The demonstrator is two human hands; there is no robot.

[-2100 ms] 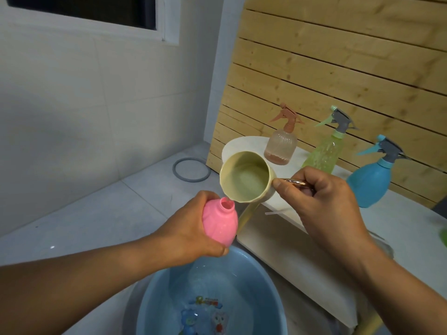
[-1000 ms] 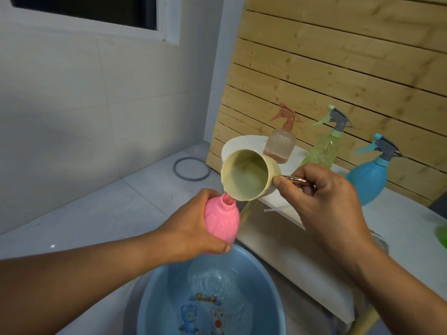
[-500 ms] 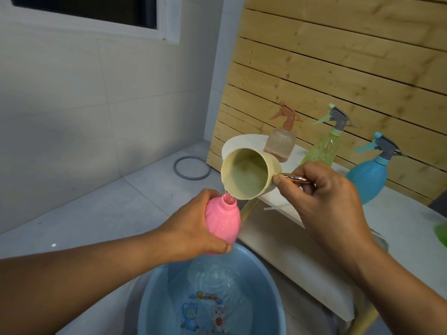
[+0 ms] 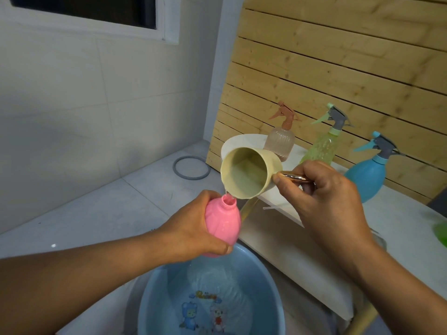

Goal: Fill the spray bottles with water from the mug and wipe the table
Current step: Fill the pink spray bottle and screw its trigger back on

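— Pouring, is that what the right hand (image 4: pixel 331 201) shows?

— Yes. Its fingers are curled round the shiny metal handle (image 4: pixel 294 177) of the beige mug (image 4: pixel 249 174), which is tipped so its mouth faces the camera, with water inside. A thin stream runs from the mug's lower lip into the open neck of the pink bottle (image 4: pixel 223 222).

— And the left hand (image 4: pixel 193 232)?

— It grips the pink bottle round its body, holding it tilted, neck up, just under the mug's rim. The bottle has no spray head on it.

— What lies below them?

— A blue basin (image 4: pixel 154 301) on the tiled floor, holding rippled water, with cartoon figures printed on its bottom.

— Where are the other bottles?

— Three stand on the white table (image 4: pixel 399 228) against the wooden slat wall (image 4: pixel 338 56): a clear one with a brown trigger (image 4: pixel 280 141), a green one (image 4: pixel 321 148), then a blue one (image 4: pixel 367 180), each well apart. A grey ring (image 4: pixel 191 168) lies on the floor beyond.
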